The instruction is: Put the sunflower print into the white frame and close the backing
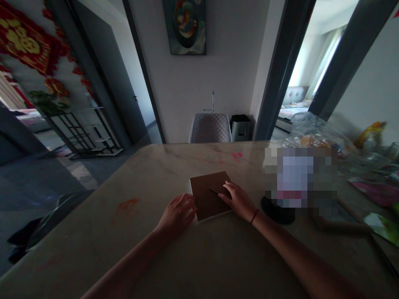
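A flat square brown board or book (205, 203) with a pale edge lies on the marble tabletop (93, 232), close to the table's far side. My left hand (178, 214) rests at its left edge, fingers curled against it. My right hand (237, 201) lies at its right side, with the fingertips on the brown top. A thin dark line or flap shows on that top beside those fingers; I cannot tell which. A red cord circles my right wrist.
To the right stand a round black base (277, 212) under a pixelated patch, a crumpled plastic bag (318, 137), and loose printed papers (378, 193). An orange stain (124, 209) marks the tabletop. Beyond the far edge stands a quilted chair (210, 128).
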Motion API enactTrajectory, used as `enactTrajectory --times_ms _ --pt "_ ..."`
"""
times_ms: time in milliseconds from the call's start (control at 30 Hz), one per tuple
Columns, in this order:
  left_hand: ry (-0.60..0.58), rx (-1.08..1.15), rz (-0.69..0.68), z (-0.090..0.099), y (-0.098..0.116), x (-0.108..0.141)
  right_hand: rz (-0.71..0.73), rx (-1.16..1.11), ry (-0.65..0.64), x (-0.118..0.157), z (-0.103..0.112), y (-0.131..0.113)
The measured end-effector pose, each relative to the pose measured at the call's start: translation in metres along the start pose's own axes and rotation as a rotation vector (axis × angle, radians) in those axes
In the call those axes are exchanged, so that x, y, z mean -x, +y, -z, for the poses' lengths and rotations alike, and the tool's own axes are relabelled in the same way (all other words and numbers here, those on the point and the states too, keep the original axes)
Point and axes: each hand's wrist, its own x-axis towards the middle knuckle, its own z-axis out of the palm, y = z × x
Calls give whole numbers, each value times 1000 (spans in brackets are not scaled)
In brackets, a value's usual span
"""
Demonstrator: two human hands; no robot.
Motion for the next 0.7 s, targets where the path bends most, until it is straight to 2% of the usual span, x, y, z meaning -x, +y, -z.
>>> enactTrajectory --times_ms 133,300,500,700 --pt "-4 -61 48 -7 -6 1 -15 -10 -9 -1 1 -1" --pt "-50 -17 23 -9 -9 3 -5 -8 3 0 -1 0" --pt "18 53 159 -11 -9 4 -1 -49 53 2 -5 4" --pt "-44 76 217 -18 -15 6 -22 -91 66 2 -5 5"
